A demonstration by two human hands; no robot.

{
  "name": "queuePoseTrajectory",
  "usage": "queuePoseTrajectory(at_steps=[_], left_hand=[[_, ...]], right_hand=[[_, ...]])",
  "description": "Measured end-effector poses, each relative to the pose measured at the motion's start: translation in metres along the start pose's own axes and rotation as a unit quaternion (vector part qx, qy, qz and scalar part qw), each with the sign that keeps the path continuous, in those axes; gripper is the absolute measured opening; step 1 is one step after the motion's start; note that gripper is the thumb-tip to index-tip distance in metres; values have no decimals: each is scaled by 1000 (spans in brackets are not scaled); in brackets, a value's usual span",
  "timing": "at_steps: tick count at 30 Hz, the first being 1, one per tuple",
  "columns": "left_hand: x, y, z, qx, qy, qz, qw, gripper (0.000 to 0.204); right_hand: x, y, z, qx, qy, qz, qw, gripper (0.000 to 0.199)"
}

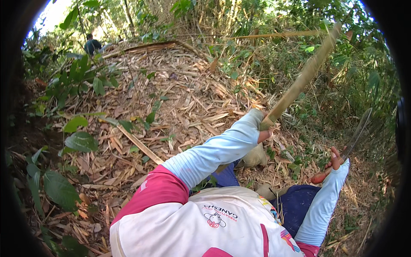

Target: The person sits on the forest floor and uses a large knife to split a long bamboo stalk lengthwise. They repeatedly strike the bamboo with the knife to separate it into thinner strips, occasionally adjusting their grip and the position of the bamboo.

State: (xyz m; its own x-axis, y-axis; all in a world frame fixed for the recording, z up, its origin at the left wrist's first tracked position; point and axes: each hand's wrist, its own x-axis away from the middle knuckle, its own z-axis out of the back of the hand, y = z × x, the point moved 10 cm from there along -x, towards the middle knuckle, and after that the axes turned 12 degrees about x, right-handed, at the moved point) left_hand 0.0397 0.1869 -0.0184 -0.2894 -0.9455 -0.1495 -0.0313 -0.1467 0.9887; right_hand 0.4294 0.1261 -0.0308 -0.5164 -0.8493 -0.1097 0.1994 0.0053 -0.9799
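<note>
A long, flat strip of split bamboo (299, 83), smeared by motion toward its far end, slants up to the right from my left hand (264, 133). That hand is closed around its lower end; the pale blue sleeve covers most of it, and only part of the fingers shows. Off to the right, my right hand (335, 160) grips a machete. Its dark blade (358, 133) points up and away, while the reddish-brown handle end (317, 178) sticks out below the fingers. Blade and bamboo are apart.
Dry leaves and bamboo scraps (171, 90) cover the slope ahead. A thin bamboo piece (139, 143) lies left of my arm. Leafy plants (58, 188) grow at the left, and dense brush (342, 81) at the right. Another person (91, 44) is far off, upper left.
</note>
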Motion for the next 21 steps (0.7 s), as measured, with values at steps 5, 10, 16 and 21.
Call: queuePoseTrajectory(at_steps=[5,10,16,21], left_hand=[[31,-88,7,-306,-79,245,916,30],[71,-168,32,-428,-182,360,809,25],[69,-239,80,-388,-119,324,855,38],[104,-277,118,-281,-7,412,867,50]], right_hand=[[-22,33,0,8,-39,-35,999,75],[-12,25,-9,20,-57,-43,997,75],[3,10,-27,15,-90,-38,995,75],[17,-4,-47,29,-123,-31,992,77]])
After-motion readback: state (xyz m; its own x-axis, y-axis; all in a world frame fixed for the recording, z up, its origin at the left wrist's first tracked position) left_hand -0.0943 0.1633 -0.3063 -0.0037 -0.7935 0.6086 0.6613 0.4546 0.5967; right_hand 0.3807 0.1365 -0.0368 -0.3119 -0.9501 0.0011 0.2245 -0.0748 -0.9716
